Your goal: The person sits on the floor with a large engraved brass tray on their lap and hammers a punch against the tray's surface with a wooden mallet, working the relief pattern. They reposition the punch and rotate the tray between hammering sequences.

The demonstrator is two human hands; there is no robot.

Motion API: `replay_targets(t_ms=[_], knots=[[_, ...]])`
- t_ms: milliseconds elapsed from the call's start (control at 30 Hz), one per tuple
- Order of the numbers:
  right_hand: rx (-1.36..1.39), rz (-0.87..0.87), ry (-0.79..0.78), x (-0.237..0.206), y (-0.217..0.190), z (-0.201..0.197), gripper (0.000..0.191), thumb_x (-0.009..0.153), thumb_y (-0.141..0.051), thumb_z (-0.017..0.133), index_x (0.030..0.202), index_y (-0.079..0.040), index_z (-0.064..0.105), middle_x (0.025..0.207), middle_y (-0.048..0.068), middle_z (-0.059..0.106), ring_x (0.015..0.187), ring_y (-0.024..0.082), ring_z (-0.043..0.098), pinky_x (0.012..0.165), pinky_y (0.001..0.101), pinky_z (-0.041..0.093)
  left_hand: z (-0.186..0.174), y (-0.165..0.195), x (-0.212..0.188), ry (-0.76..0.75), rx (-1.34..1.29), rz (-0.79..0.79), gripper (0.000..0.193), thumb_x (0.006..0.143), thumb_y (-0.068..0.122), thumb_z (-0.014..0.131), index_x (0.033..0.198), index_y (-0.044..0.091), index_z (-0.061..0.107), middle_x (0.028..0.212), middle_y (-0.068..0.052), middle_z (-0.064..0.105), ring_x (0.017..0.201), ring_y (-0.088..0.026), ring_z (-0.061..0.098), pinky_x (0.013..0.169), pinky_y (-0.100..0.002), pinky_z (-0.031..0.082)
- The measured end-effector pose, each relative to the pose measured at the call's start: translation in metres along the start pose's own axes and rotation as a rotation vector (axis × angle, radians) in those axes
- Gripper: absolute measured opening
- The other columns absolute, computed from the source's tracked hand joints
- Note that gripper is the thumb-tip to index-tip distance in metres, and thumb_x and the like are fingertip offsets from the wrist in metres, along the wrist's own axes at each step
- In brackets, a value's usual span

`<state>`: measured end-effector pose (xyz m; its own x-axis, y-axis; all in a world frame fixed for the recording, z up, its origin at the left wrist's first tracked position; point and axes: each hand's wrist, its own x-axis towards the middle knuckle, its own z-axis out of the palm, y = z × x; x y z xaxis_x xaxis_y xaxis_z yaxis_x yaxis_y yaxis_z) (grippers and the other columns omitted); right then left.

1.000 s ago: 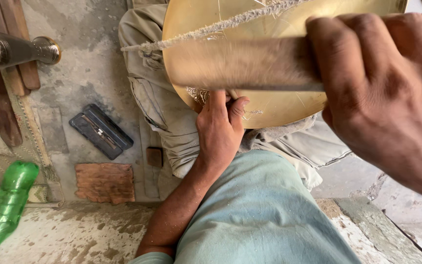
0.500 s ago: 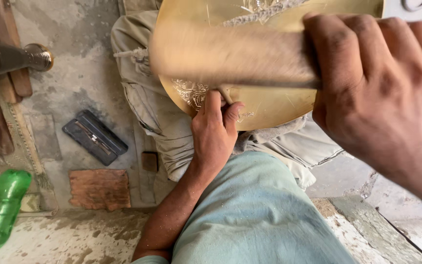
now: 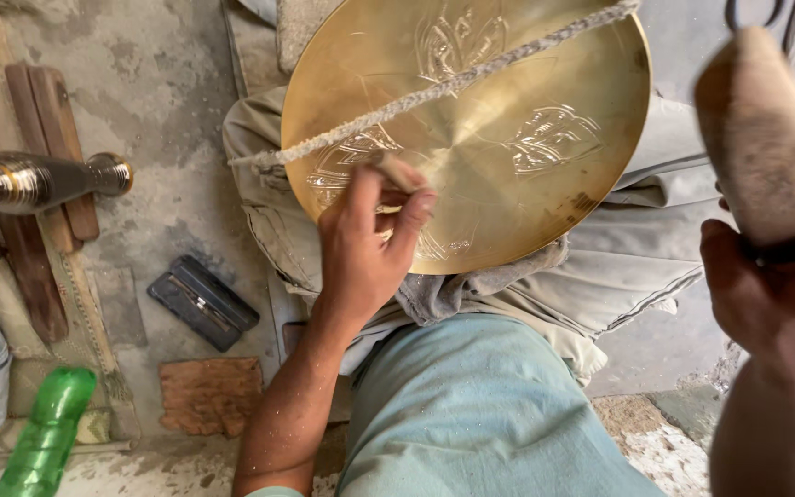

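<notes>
L hand (image 3: pixel 361 244) fingers pinch small chisel (image 3: pixel 397 172) on round engraved brass plate (image 3: pixel 508 120), well inside rim. R hand (image 3: pixel 770 294) clenched on wooden mallet (image 3: pixel 758 138), now raised clear beyond plate's edge vs. earlier.

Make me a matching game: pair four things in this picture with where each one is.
Things:
1. brass plate
2. green bottle
3. wooden mallet
4. twisted cord

Places:
A. lying on the floor at lower left
B. stretched across the plate's face
C. raised in the right hand
D. resting on the lap, under the left hand

Pairs: 1-D, 2-A, 3-C, 4-B
</notes>
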<state>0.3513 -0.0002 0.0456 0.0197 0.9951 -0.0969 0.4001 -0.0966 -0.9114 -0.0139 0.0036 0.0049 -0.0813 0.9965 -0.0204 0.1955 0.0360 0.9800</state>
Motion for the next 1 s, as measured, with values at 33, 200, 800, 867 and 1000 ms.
replay_targets(t_ms=[33,200,800,867,1000], knots=[[0.052,0.009,0.069,-0.005,0.007,0.003,0.053,0.1,0.009,0.068,0.148,0.006,0.047,0.119,0.01,0.064,0.1,0.015,0.063,0.09,0.0261,0.052,0.006,-0.001,0.007,-0.042,-0.004,0.041,0.019,0.107,0.015,0.069,0.114,0.003,0.056,0.108,-0.007,0.07,0.095,-0.016,0.079,0.073,-0.026,0.068],[-0.099,0.185,0.274,-0.02,0.002,0.021,0.047,0.085,0.007,0.073,0.13,0.004,0.061,0.109,0.01,0.07,0.099,0.015,0.071,0.092,0.0316,0.06,0.023,-0.009,0.023,-0.153,0.044,0.163,0.038,0.102,0.02,0.073,0.131,0.003,0.055,0.105,-0.004,0.074,0.096,-0.015,0.078,0.077,-0.028,0.066],[-0.187,0.232,0.309,-0.009,0.012,0.032,0.047,0.083,0.011,0.075,0.128,0.005,0.061,0.114,0.012,0.073,0.102,0.02,0.074,0.091,0.0352,0.063,0.024,-0.018,0.001,0.169,-0.163,-0.018,0.028,0.106,0.016,0.07,0.121,0.001,0.052,0.106,-0.005,0.071,0.093,-0.01,0.074,0.075,-0.022,0.061],[-0.158,0.21,0.274,-0.003,0.004,0.034,0.046,0.085,0.011,0.075,0.128,0.006,0.061,0.112,0.013,0.072,0.102,0.019,0.073,0.093,0.0354,0.062,0.035,-0.023,0.003,0.169,-0.113,0.027,0.024,0.106,0.014,0.071,0.114,0.001,0.054,0.107,-0.006,0.069,0.092,-0.011,0.073,0.073,-0.023,0.06],[-0.072,0.014,0.203,0.018,-0.027,0.037,0.049,0.086,0.005,0.072,0.131,0.004,0.055,0.119,0.011,0.068,0.107,0.017,0.071,0.095,0.0316,0.062,0.043,-0.026,0.003,0.208,0.008,0.123,0.026,0.106,0.015,0.07,0.122,0.002,0.054,0.108,-0.006,0.07,0.092,-0.011,0.073,0.074,-0.024,0.064]])
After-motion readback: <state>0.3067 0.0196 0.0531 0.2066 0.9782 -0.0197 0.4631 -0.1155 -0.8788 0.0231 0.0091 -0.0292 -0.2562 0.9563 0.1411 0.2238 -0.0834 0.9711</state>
